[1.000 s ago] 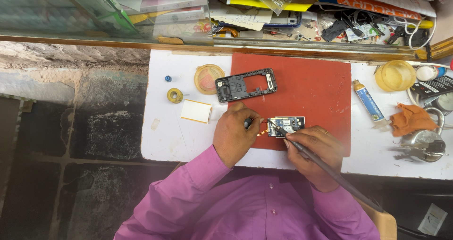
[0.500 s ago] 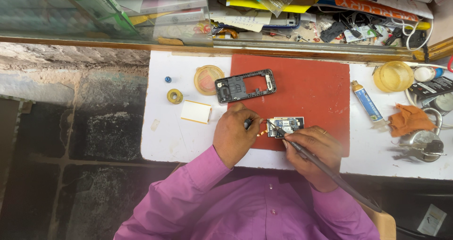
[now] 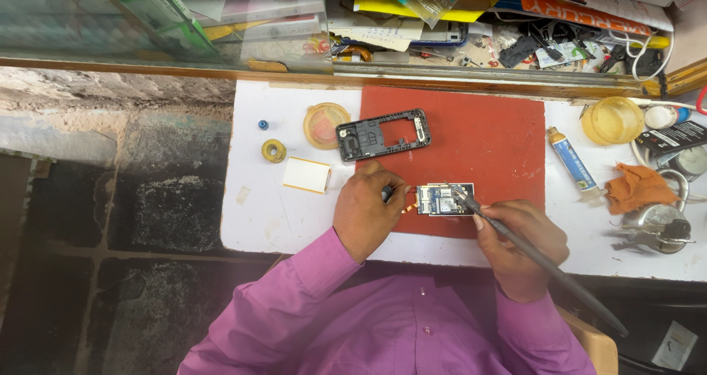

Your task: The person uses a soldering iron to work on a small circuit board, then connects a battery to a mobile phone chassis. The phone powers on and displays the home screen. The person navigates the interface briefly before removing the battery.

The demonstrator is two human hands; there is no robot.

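Gripping a dark soldering iron (image 3: 545,266) in the closed fingers of the right hand (image 3: 524,246), tip touching a small circuit board (image 3: 444,199). Pinching a small dark tool (image 3: 388,193) in the left hand (image 3: 366,211), fingers closed, just at 9 o'clock of the board. Lying on a red mat (image 3: 486,139) on the white counter (image 3: 258,213), with a black phone frame (image 3: 383,134) at 11 o'clock.

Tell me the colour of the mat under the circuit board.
Red; the mat shows best in the head view.
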